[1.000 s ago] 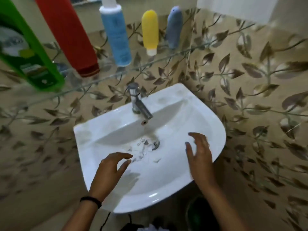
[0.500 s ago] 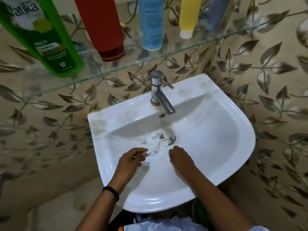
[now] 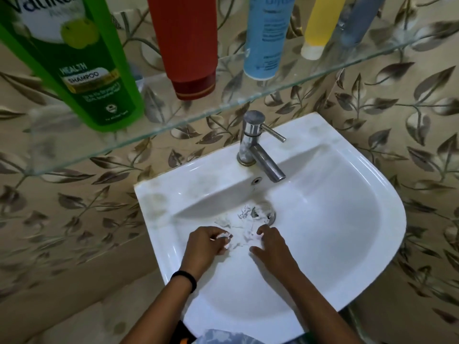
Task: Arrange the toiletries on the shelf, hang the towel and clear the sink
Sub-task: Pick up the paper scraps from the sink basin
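Since a second ago I see both hands have dropped from above the rim into the white ceramic sink [image 3: 347, 244]. My left hand [image 3: 206, 247] curls narrowly, fingertips [image 3: 224, 240] pinching a scrap from the torn white paper bits [image 3: 242, 225]. My right hand [image 3: 270, 244] is half open, fingertips [image 3: 260, 229] touching the scraps just ahead; whether it grips any, I cannot tell. The scraps lie between both hands' fingers and the drain beyond. Well beyond the fingers, five bottles stand on the clear glass shelf [image 3: 223, 105]: green shampoo [image 3: 82, 70], red [image 3: 188, 45], blue [image 3: 265, 38], yellow [image 3: 320, 26], grey-blue [image 3: 360, 21], long axes upright. One steel tap [image 3: 258, 147] points towards me.
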The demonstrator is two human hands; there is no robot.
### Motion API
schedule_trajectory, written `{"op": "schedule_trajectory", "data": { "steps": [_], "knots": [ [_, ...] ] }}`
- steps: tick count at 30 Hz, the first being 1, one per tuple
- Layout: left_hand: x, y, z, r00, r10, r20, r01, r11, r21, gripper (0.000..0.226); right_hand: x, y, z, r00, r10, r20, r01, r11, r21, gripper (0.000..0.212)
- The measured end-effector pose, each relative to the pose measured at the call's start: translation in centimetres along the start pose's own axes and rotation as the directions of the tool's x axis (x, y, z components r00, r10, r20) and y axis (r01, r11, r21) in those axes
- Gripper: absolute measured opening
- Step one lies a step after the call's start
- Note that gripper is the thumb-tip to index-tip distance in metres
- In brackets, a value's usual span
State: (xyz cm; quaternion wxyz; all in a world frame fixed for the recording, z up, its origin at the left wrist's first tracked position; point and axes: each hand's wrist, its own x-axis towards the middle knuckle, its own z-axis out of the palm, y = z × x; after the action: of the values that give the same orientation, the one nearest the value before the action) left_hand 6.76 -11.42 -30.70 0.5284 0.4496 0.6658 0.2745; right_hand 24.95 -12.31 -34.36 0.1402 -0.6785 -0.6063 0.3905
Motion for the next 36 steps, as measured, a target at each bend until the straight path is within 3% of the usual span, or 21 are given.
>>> {"op": "schedule_trajectory", "data": {
  "steps": [3,5,10,12,16,18,24,26,29,31,33,36],
  "knots": [
    [0.4,0.0,-0.7,0.999,-0.050,-0.011,0.049,0.997,-0.063,0.014,0.0,0.2,1.8,1.000,-0.009,0.024,0.014,0.976,-0.218,0.010],
    [0.3,-0.1,-0.8,0.998,-0.069,-0.016,0.067,0.993,-0.101,0.018,-0.3,0.1,2.2,1.000,-0.022,-0.013,0.018,0.967,-0.253,0.019],
    [0.5,-0.6,-0.9,0.999,-0.044,-0.005,0.043,0.996,-0.081,0.015,-0.8,0.9,1.7,0.994,0.106,-0.038,-0.107,0.994,-0.033,0.025],
    [0.6,-0.6,-1.1,0.999,-0.049,-0.009,0.047,0.989,-0.141,0.018,-0.9,1.1,1.7,0.997,0.074,-0.022,-0.075,0.995,-0.061,0.023],
    [0.9,-0.7,-1.2,0.999,-0.046,-0.002,0.044,0.970,-0.238,0.021,-0.4,0.6,2.5,0.986,-0.043,0.163,0.068,0.986,-0.152,0.016],
    [1.0,-0.8,-1.2,0.998,-0.055,-0.018,0.048,0.962,-0.268,0.017,-0.4,0.2,2.8,0.982,-0.114,0.152,0.147,0.961,-0.233,0.008],
    [1.1,-0.6,-1.1,0.996,-0.058,-0.072,0.032,0.948,-0.317,0.020,0.1,-1.3,3.6,0.951,-0.294,0.096,0.309,0.885,-0.347,0.027],
    [1.1,-0.6,-1.0,0.995,-0.061,-0.078,0.035,0.955,-0.294,0.020,0.8,-2.6,4.0,0.951,-0.289,0.111,0.304,0.809,-0.503,0.035],
    [1.0,-0.4,-1.0,0.996,-0.038,-0.074,0.016,0.959,-0.284,0.017,0.9,-3.6,4.1,0.963,-0.242,0.120,0.265,0.764,-0.588,0.021],
    [0.9,-0.4,-0.9,0.996,-0.030,-0.084,0.009,0.969,-0.245,0.017,0.3,-3.2,3.3,0.954,-0.293,0.058,0.285,0.836,-0.469,0.015],
    [0.8,-0.5,-0.8,0.997,-0.028,-0.071,0.018,0.989,-0.145,0.020,-0.6,-3.1,2.3,0.936,-0.350,-0.030,0.338,0.921,-0.193,0.012],
    [0.1,-0.2,-0.7,0.980,-0.102,0.171,0.130,0.979,-0.158,0.022,-2.2,-4.1,1.3,0.932,-0.354,-0.082,0.361,0.925,0.120,0.022]
  ]
}}
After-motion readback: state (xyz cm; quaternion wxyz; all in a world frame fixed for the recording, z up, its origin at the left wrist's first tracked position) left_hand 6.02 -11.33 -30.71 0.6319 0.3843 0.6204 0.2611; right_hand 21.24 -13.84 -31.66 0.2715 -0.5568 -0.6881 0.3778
